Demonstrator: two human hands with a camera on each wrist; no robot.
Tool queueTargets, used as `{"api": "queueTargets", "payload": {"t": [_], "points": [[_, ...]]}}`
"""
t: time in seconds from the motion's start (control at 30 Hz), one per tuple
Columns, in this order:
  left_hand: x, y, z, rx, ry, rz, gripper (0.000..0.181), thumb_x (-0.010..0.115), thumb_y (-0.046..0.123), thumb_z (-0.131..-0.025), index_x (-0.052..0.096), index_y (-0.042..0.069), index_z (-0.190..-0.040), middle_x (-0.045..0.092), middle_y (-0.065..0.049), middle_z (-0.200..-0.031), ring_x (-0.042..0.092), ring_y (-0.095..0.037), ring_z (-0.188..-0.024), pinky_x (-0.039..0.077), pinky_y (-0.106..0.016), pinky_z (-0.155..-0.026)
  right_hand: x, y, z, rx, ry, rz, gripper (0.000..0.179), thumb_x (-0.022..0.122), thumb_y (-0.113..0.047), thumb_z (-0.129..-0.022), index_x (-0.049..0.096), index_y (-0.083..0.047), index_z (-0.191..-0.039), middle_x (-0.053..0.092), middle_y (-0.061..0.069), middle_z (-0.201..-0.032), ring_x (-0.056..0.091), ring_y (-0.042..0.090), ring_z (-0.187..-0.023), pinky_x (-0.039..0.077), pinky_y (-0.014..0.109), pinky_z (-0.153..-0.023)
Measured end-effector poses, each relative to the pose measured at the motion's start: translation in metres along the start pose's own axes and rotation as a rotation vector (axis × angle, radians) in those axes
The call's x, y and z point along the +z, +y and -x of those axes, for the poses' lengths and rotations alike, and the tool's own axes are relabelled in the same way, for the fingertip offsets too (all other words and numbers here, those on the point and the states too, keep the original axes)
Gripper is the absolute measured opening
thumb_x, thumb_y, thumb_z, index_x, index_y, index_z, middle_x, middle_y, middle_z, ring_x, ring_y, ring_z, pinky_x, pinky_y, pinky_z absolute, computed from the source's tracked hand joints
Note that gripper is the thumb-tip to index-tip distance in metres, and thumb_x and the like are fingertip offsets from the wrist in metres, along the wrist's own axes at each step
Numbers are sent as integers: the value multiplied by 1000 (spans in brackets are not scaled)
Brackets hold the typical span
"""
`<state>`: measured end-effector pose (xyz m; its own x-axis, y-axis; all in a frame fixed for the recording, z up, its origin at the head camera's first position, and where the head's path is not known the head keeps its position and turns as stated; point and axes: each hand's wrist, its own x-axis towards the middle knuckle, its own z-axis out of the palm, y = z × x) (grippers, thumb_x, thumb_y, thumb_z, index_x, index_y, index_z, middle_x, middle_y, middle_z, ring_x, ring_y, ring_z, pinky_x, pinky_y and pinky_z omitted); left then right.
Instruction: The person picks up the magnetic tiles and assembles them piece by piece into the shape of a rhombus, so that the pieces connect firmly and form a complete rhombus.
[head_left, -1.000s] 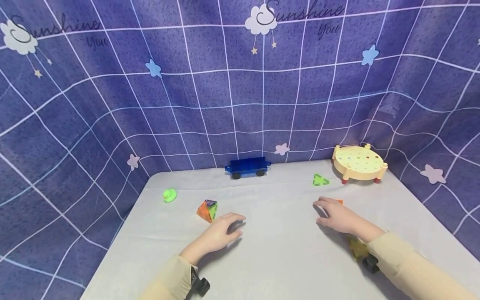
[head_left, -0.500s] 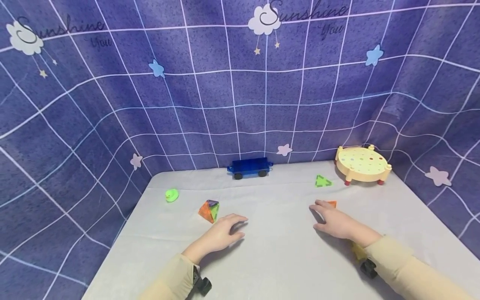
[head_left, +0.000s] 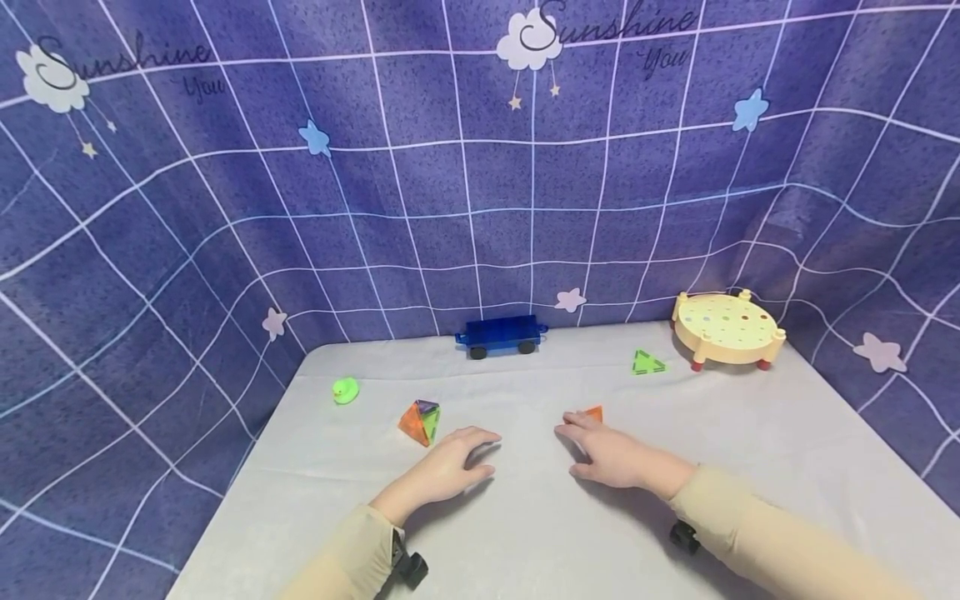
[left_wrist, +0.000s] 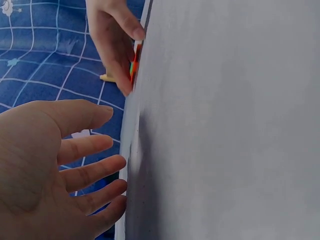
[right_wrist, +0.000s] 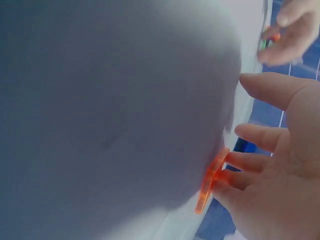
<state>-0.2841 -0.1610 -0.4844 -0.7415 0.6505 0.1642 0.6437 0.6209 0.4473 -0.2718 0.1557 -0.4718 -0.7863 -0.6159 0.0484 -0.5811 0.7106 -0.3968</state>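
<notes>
In the head view my right hand [head_left: 615,454] hovers low over the table with spread, relaxed fingers. Its outer fingers touch an orange magnetic tile [right_wrist: 210,185], which also shows as an orange corner [head_left: 596,413] behind the knuckles; most of it is hidden there. Across from it, my left hand [head_left: 446,471] is held with fingers relaxed and apart, and nothing lies between them. Just beyond the left hand stands a small pyramid [head_left: 420,422] of orange, green and purple magnetic tiles. A green triangular tile [head_left: 647,362] lies farther back on the right.
A blue wheeled toy car base [head_left: 502,336] stands at the table's back edge. At the left is a green toy duck [head_left: 345,390]. A cream oval toy stand [head_left: 727,327] with red-tipped feet occupies the back right. A blue patterned curtain [head_left: 495,233] encloses the table [head_left: 525,550].
My right hand has moved left towards the left hand, and the orange tile has slid with it. The yellow piece by the right forearm no longer shows. The left hand stays nearly still.
</notes>
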Motion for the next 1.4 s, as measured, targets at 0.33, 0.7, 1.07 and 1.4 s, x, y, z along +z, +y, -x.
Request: {"api": "queueTargets", "payload": {"t": [0.33, 0.7, 1.07, 1.4], "points": [[2, -2, -1, -14, -10, -7, 49, 70, 24, -95, 59, 9, -140, 61, -7, -137, 55, -28, -129, 41, -46, -110, 13, -23, -20, -98, -57, -1, 64, 73, -18, -93, 47, 7, -146, 37, 30, -155, 31, 46, -145, 28, 55, -117], [2, 6, -15, -12, -83, -64, 52, 69, 27, -95, 57, 8, -142, 57, -10, -142, 50, -31, -133, 37, -47, -113, 4, -10, -10, -74, -38, -35, 67, 74, -16, -91, 46, 5, -149, 37, 29, -155, 35, 46, -143, 32, 59, -113], [9, 15, -40, 16, -139, -142, 59, 72, 27, -93, 53, 7, -145, 52, -12, -145, 45, -32, -135, 35, -45, -114, -19, 18, 29, 56, 17, -15, 66, 78, -15, -87, 50, 9, -142, 49, 32, -145, 45, 49, -134, 35, 61, -110], [17, 24, -67, 18, -168, -146, 70, 72, 27, -93, 43, 8, -154, 43, -16, -154, 39, -36, -141, 32, -48, -116, -34, 49, 75, 30, 33, -39, 70, 85, -21, -81, 54, 12, -135, 55, 32, -136, 50, 52, -127, 37, 63, -106]]}}
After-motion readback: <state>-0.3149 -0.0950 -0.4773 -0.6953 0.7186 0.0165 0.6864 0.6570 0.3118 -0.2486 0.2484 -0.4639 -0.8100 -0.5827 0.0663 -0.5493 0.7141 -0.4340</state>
